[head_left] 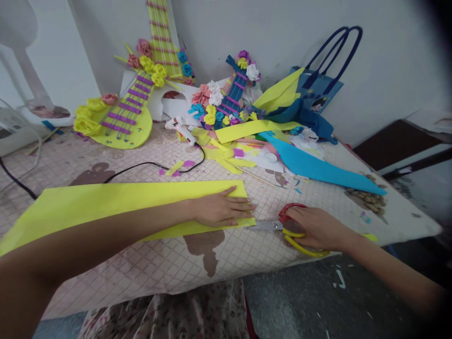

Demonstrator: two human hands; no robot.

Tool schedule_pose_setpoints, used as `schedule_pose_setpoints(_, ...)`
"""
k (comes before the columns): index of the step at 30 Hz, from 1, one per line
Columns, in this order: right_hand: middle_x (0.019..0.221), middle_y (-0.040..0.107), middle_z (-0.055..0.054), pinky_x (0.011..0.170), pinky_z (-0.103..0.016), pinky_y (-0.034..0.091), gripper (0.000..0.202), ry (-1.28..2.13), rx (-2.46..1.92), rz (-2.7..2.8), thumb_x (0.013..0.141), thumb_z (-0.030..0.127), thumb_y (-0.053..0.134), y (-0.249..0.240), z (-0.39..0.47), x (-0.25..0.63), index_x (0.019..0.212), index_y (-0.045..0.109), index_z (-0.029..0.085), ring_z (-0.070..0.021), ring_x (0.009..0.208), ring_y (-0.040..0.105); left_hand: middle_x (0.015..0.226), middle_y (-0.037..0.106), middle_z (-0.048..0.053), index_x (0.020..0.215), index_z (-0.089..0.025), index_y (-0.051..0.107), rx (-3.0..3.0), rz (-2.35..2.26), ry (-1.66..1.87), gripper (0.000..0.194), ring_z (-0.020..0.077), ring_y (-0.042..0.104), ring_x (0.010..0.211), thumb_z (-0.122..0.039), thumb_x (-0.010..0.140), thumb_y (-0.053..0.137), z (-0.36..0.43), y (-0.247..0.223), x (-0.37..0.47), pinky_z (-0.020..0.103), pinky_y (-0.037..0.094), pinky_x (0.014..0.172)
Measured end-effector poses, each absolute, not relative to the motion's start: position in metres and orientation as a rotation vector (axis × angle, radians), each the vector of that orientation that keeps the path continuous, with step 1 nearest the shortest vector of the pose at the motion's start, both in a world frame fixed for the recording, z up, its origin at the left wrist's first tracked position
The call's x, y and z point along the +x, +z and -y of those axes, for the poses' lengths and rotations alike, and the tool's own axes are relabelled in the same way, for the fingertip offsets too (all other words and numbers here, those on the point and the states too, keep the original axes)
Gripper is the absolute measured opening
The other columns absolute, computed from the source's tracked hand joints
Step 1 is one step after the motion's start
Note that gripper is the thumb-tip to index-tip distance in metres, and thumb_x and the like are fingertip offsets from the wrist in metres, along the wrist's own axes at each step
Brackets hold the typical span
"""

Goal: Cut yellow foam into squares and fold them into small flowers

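We see table (158, 266) surface pale, grid-patterned, with brown patches (208, 245). Directly on it, toward our edge: yellow sheet (106, 192), flat, stretching left. Behind sheet: black cord (141, 164), looping to glue gun (186, 132). Farther back, left: yellow guitar (141, 126), body resting on table. Mid-table: yellow and purple scraps (221, 157), thin stick (256, 178). Right: blue strip (318, 167), narrowing toward table's end. On grey floor (286, 296) we see white bits (341, 278).

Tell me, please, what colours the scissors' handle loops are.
The scissors have one red loop and one yellow loop, shown best in the head view.
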State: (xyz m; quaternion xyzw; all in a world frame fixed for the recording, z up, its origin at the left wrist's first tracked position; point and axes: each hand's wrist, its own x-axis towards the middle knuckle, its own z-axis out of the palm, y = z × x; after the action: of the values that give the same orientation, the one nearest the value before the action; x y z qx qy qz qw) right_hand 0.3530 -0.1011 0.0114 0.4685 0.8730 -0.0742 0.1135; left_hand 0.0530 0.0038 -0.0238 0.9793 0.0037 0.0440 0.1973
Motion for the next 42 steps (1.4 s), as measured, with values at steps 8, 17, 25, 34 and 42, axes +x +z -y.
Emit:
schedule_pose_setpoints(8, 0.083, 0.063, -0.008, 0.058, -0.031, 0.037, 0.021, -0.185, 1.395, -2.528, 0.075, 0.032, 0.059, 0.011, 0.103, 0.357, 0.089, 0.051, 0.018, -0.025, 0.074, 0.062, 0.147, 0.034, -0.002, 0.139, -0.031, 0.035, 2.707, -0.028, 0.16, 0.046, 0.0166, 0.025, 0.138, -0.031, 0.093, 0.036, -0.004, -0.024, 0.054, 0.044, -0.003, 0.115)
schedule_pose_setpoints(17, 0.09, 0.062, -0.01, 0.064, -0.034, 0.04, 0.029, -0.204, 1.436, -2.528, 0.075, 0.037, 0.058, 0.016, 0.103, 0.348, 0.095, 0.05, 0.017, -0.026, 0.078, 0.06, 0.146, 0.035, -0.003, 0.137, -0.033, 0.038, 2.688, -0.057, 0.157, 0.045, 0.0161, 0.026, 0.137, -0.029, 0.092, 0.038, -0.003, -0.022, 0.054, 0.044, -0.001, 0.115)
schedule_pose_setpoints(25, 0.085, 0.063, -0.009, 0.061, -0.032, 0.039, 0.027, -0.23, 1.456, -2.536, 0.076, 0.04, 0.057, 0.015, 0.101, 0.343, 0.091, 0.05, 0.018, -0.0245, 0.075, 0.061, 0.147, 0.033, -0.002, 0.139, -0.032, 0.033, 2.717, -0.02, 0.167, 0.046, 0.0161, 0.024, 0.138, -0.03, 0.093, 0.035, -0.004, -0.024, 0.054, 0.044, -0.003, 0.115)
schedule_pose_setpoints(34, 0.084, 0.064, -0.008, 0.059, -0.031, 0.038, 0.027, -0.253, 1.432, -2.555, 0.075, 0.038, 0.058, 0.012, 0.101, 0.347, 0.092, 0.051, 0.018, -0.0247, 0.074, 0.063, 0.149, 0.029, -0.001, 0.142, -0.03, 0.028, 2.753, -0.004, 0.139, 0.047, 0.0154, 0.021, 0.139, -0.032, 0.095, 0.031, -0.005, -0.027, 0.054, 0.044, -0.007, 0.114)
schedule_pose_setpoints(42, 0.085, 0.065, -0.008, 0.058, -0.031, 0.037, 0.025, -0.211, 1.407, -2.512, 0.079, 0.04, 0.055, 0.014, 0.103, 0.351, 0.092, 0.05, 0.019, -0.024, 0.075, 0.063, 0.148, 0.032, 0.001, 0.141, -0.028, 0.032, 2.744, 0.006, 0.197, 0.046, 0.0167, 0.024, 0.138, -0.032, 0.095, 0.032, -0.005, -0.028, 0.055, 0.045, -0.004, 0.115)
